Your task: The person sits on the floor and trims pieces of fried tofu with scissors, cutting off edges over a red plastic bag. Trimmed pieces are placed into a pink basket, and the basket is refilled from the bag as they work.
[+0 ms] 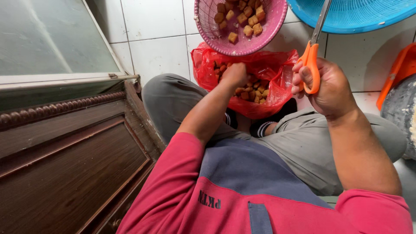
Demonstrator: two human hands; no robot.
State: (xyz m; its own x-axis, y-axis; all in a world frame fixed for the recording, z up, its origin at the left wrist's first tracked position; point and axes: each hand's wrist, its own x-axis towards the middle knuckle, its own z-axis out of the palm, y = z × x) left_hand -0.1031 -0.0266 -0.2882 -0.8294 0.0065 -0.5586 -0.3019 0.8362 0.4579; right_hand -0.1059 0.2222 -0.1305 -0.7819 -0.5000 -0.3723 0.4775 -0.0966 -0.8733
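I sit on the floor with a red plastic bag [277,82] of small brown fried cubes [256,93] between my knees. My left hand [234,73] reaches down into the bag, fingers curled among the cubes; whether it holds one is hidden. My right hand [329,89] is raised to the right of the bag, gripping orange-handled scissors [313,52] whose metal blades point up and away. A pink woven basket [242,24] just beyond the bag holds several more brown cubes.
A blue plastic basket [355,15] lies at the top right on the white tiled floor [156,47]. A dark wooden door panel [65,160] stands at my left. An orange object and a grey container [401,104] sit at the right edge.
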